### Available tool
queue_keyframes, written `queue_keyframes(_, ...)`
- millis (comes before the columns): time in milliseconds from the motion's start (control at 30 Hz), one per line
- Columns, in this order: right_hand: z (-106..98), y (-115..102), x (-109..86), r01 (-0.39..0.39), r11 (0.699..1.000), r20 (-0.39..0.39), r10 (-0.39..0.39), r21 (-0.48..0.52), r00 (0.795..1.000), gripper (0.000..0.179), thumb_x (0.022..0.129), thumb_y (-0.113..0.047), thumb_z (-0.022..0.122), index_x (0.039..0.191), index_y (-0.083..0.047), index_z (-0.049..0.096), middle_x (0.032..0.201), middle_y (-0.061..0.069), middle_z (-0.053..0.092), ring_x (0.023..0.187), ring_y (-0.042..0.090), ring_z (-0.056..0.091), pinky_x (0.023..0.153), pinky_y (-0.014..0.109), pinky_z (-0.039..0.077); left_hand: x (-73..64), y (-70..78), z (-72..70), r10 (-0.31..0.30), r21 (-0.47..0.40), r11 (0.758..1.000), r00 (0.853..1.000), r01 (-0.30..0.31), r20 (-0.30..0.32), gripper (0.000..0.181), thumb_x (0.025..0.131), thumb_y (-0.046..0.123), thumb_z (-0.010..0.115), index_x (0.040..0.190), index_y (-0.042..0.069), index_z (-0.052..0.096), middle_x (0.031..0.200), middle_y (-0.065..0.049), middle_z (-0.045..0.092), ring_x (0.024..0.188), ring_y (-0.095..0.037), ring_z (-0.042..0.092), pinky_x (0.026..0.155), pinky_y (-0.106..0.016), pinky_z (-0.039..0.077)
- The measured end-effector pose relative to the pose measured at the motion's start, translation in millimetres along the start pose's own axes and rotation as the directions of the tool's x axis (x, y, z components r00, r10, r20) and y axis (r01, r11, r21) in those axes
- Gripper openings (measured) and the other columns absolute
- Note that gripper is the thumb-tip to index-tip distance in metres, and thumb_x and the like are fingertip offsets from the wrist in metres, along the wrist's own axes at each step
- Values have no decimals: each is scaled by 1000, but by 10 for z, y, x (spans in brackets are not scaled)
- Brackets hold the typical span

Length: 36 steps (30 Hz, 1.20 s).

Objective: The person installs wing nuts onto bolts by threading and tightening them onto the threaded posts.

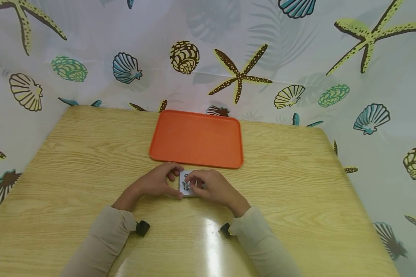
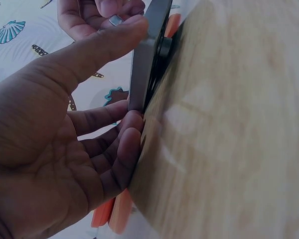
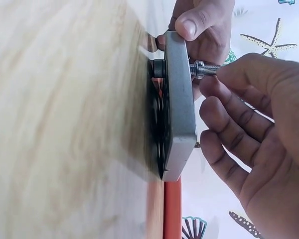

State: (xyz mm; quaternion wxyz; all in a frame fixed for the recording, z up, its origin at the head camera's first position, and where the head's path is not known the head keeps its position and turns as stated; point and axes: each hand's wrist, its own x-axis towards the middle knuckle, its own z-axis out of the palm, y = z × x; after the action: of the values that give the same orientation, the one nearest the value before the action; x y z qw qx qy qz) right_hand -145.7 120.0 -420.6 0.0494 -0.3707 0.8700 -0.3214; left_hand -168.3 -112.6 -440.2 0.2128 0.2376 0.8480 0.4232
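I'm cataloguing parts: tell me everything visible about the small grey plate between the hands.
The small plate is a squarish grey slab, apparently metal, looking paler from above. It lies roughly level, just short of the orange tray, with a dark round peg between its underside and the table. A shiny metal fitting stands up from its top, pinched by the right hand. The left hand holds its left side between thumb and fingers.
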Motion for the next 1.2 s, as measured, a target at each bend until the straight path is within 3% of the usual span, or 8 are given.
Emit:
queue_keyframes(400,34,-8,-2,32,999,4,-32,-5,999,21,94,-10,65,114,-5,69,87,2,71,75,7,62,71,18,51,-2,-10,-2,17,7,1000,1000,-17,2,78,75,31,89,136,1,51,125,-12,56,106,-22,55,91,-35,49)
queue_keyframes(733,32,-17,-5,7,1000,9,-7,3,1000,25,94,-14,67,117,-4,69,91,4,72,77,10,65,71,19,53,18,-34,13,5,16,1000,1000,-5,3,79,73,30,90,136,3,51,125,-10,56,106,-21,54,93,-36,48)
queue_keyframes(967,13,9,-31,-9,1000,-12,9,26,1000,18,93,-13,68,110,-5,70,100,6,70,79,11,64,70,22,53,12,-30,12,4,18,1000,1000,-4,-1,79,73,31,91,136,3,52,123,-9,56,105,-20,54,93,-37,48)
queue_keyframes(1200,0,22,-24,-16,1000,-7,16,15,1000,7,93,-12,68,100,-9,70,97,4,69,80,14,63,71,21,51,14,-17,12,-9,11,1000,1000,9,-1,79,73,30,91,136,4,51,123,-9,56,106,-21,54,93,-37,47)
